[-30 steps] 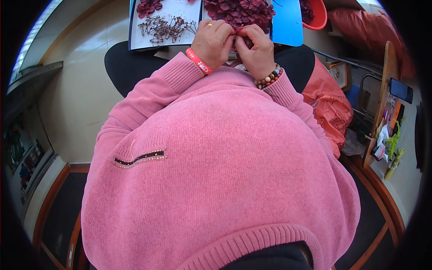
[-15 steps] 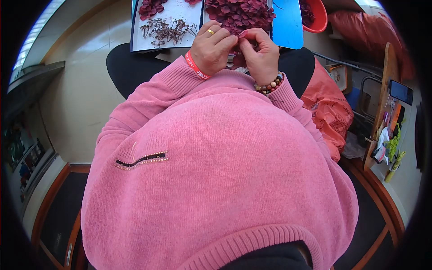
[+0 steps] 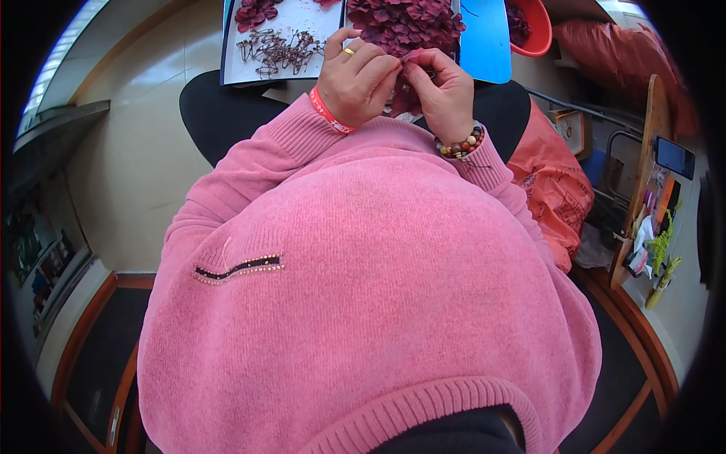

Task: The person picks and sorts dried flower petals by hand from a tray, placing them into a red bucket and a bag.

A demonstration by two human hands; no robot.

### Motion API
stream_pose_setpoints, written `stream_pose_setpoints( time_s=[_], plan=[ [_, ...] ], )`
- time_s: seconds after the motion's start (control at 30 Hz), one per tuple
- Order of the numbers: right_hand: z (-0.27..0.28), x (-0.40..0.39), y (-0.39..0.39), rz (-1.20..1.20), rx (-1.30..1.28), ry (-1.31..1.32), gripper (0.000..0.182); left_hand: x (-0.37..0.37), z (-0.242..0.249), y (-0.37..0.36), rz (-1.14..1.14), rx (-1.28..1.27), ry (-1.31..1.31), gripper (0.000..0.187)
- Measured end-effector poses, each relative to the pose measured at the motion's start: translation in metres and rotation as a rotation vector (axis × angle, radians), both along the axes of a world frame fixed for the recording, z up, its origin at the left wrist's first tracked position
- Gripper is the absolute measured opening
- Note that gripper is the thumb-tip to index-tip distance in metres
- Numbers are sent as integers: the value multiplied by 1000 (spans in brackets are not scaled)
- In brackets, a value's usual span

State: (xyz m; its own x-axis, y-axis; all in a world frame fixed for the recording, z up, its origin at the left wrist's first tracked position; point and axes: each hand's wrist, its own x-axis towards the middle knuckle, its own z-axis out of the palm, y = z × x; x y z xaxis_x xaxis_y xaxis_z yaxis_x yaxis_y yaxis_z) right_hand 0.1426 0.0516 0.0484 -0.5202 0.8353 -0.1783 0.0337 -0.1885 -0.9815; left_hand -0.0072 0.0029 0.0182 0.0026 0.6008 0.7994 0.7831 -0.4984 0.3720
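The fingers (image 3: 380,69) of both hands are pinching narrowly, tips almost meeting, and are holding dark red petals (image 3: 406,98) between them, just beyond the front of a pink sweater (image 3: 363,250); the exact contact at the tips is too small to tell. At the left, a rack (image 3: 49,284) of small goods is standing beyond the pale floor (image 3: 136,166). Farther right, a white tray (image 3: 302,19) is lying near the knees, thin brown stems (image 3: 276,54) tangling on its near part and a petal cluster (image 3: 255,13) resting at its far part. The left hand (image 3: 354,85), wearing a gold ring and a red wristband (image 3: 327,110), is bending inward, its little finger sticking out. Beyond the hands, a large petal heap (image 3: 412,24) is spreading. The right hand (image 3: 448,94) is wearing a beaded bracelet (image 3: 460,144) and facing the left one. To its right, a blue board (image 3: 485,45) is lying beside the heap, and a red bowl (image 3: 541,34) is holding more petals. At the right, a red bag (image 3: 550,185) is slumping near a wooden board (image 3: 643,163), and a phone (image 3: 674,157) is lying beside that board.
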Motion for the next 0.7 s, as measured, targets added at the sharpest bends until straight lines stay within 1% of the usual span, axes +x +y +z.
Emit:
stream_pose_setpoints(
  time_s=[0.03,0.13,0.23,0.33,0.43,0.53,0.63,0.7],
  plan=[
    [0,-1,-1,-9,12,-34,5,1,1,-1,5,-2,6,17],
    [-11,-4,0,-57,421,-147,5,1,2,0,-10,11,5,16],
    [-12,-4,2,-48,744,-214,7,2,-1,2,-57,36,-30,16],
    [-16,-4,6,-47,874,-220,7,2,-5,3,-104,25,-37,17],
    [-21,-4,4,-56,518,-204,7,1,-10,5,-113,16,-31,18],
    [-9,-7,3,-21,187,-96,8,4,-12,6,-66,41,-76,18],
    [-18,-7,8,-12,188,-3,11,4,-9,6,-14,47,-72,18],
    [-18,-10,7,-23,89,114,12,2,-8,5,6,39,-46,18]
  ],
)
